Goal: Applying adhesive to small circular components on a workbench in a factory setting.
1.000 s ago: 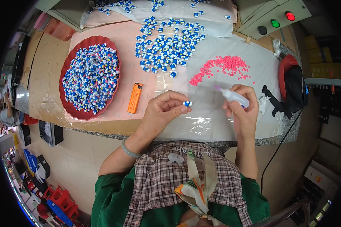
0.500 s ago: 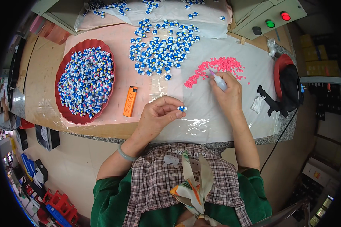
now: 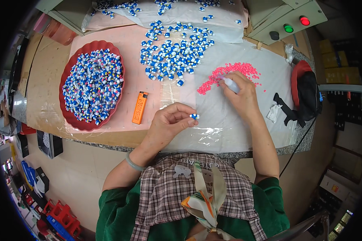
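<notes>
Between thumb and fingers, my left hand point(image 3: 173, 119) pinches a small blue-and-white figurine piece point(image 3: 194, 116) above the plastic-covered table. My right hand point(image 3: 242, 93) is wrapped round a small translucent squeeze bottle point(image 3: 231, 85) with a purplish tip. That tip is at the pile of tiny pink pieces point(image 3: 239, 69) spread on the sheet; whether it touches one I cannot tell. Beyond my left hand lies a loose heap of blue-and-white pieces point(image 3: 173, 54). A red scalloped tray point(image 3: 122, 86) at the left is full of similar pieces, some with pink and yellow bits.
An orange lighter point(image 3: 139, 107) lies between the tray and my left hand. At the right are a crumpled white tissue point(image 3: 274, 113), a black strap point(image 3: 284, 107) and a black bag point(image 3: 309, 94). A grey machine housing point(image 3: 287, 24) with lit buttons stands at the back right.
My right hand has shifted slightly left with the bottle, its tip now lower among the pink pieces. The left hand keeps its pinch on the figurine piece. The view has shifted slightly.
</notes>
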The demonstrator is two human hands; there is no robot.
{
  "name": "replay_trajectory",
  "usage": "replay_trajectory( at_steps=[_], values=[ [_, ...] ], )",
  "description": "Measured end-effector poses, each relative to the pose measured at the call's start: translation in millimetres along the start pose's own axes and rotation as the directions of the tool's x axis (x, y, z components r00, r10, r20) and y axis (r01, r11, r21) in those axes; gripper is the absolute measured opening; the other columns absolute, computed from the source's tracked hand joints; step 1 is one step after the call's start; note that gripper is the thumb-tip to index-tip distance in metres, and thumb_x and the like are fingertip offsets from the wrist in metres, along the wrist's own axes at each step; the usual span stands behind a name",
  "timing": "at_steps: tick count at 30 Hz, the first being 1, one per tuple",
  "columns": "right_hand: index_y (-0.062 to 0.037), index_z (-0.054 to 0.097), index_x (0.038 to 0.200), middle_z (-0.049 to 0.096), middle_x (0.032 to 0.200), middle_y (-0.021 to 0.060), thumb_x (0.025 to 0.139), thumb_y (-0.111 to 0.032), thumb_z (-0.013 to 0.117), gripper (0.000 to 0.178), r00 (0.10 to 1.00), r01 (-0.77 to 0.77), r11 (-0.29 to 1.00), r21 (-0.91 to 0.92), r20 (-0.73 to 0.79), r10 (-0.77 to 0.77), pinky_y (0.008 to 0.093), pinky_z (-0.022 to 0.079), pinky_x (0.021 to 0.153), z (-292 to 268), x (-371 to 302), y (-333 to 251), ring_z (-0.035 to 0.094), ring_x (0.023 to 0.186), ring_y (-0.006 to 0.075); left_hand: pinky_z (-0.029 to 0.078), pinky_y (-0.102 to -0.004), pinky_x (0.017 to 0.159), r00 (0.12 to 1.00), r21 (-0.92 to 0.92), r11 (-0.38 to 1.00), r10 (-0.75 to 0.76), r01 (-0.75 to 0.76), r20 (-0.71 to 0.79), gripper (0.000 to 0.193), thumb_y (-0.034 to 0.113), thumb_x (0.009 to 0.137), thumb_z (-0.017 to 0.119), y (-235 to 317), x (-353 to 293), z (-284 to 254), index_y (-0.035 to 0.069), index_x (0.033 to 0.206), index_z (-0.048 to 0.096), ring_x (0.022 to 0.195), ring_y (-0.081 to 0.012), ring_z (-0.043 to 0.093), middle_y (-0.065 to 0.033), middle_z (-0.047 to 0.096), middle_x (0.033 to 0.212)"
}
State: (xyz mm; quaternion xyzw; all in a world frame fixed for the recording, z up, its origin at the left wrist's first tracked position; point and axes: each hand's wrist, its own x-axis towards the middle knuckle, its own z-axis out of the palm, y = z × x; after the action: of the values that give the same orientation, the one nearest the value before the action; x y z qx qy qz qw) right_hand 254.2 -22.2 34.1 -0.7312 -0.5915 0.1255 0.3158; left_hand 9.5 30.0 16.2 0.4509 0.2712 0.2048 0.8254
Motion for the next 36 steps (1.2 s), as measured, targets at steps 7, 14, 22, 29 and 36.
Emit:
replay_trajectory(
  at_steps=[7,14,22,29,36],
  values=[
    [0.0006,0.060,0.088,0.060,0.076,0.0068,0.087,-0.001,0.060,0.002,0.932,-0.363,0.558,0.746,0.287,0.222,0.0257,0.046,0.055,-6,-28,-18,0.057,0.062,0.0118,0.053,-0.0262,0.081,1.000,-0.034,0.999,-0.007,0.007,-0.023,0.019,-0.002,0.088,0.063,1,1,3,-0.003,0.107,0.060,0.090,-0.0157,0.066,-0.0090,0.065,0.101],
    [0.0031,0.061,0.092,0.062,0.077,0.0096,0.086,0.002,0.060,0.006,0.895,-0.444,0.337,0.830,0.389,0.220,0.0266,0.045,0.053,1,-51,-30,0.057,0.058,0.0141,0.054,-0.0274,0.085,1.000,0.010,1.000,0.001,-0.001,0.014,0.021,-0.002,0.089,0.062,2,4,8,-0.004,0.110,0.061,0.094,-0.0169,0.066,-0.0097,0.064,0.105],
    [0.0035,0.063,0.094,0.064,0.082,0.0092,0.086,0.003,0.062,0.008,0.900,-0.434,0.476,0.765,0.391,0.192,0.0244,0.050,0.057,5,-58,-41,0.061,0.065,0.0115,0.054,-0.0240,0.084,0.996,0.051,0.995,0.090,-0.089,-0.014,0.022,-0.002,0.088,0.064,-1,4,15,-0.004,0.109,0.061,0.094,-0.0146,0.066,-0.0088,0.063,0.104],
    [-0.0011,0.054,0.106,0.065,0.084,0.0073,0.084,0.005,0.065,0.026,0.909,-0.409,0.635,0.655,0.348,0.227,0.0213,0.048,0.055,7,-58,-53,0.059,0.065,0.0078,0.055,-0.0237,0.078,0.984,0.244,0.956,0.177,-0.165,-0.028,0.019,-0.003,0.085,0.065,-3,4,17,-0.002,0.104,0.063,0.090,-0.0134,0.066,-0.0071,0.063,0.101],
    [-0.0016,0.053,0.105,0.066,0.085,0.0056,0.084,0.003,0.066,0.025,0.906,-0.407,0.696,0.591,0.356,0.228,0.0208,0.047,0.053,10,-57,-54,0.058,0.062,0.0060,0.057,-0.0260,0.073,0.950,0.462,0.840,0.312,-0.285,0.019,0.019,-0.006,0.081,0.066,1,4,19,0.000,0.100,0.065,0.088,-0.0166,0.067,-0.0090,0.064,0.101]
  ],
)
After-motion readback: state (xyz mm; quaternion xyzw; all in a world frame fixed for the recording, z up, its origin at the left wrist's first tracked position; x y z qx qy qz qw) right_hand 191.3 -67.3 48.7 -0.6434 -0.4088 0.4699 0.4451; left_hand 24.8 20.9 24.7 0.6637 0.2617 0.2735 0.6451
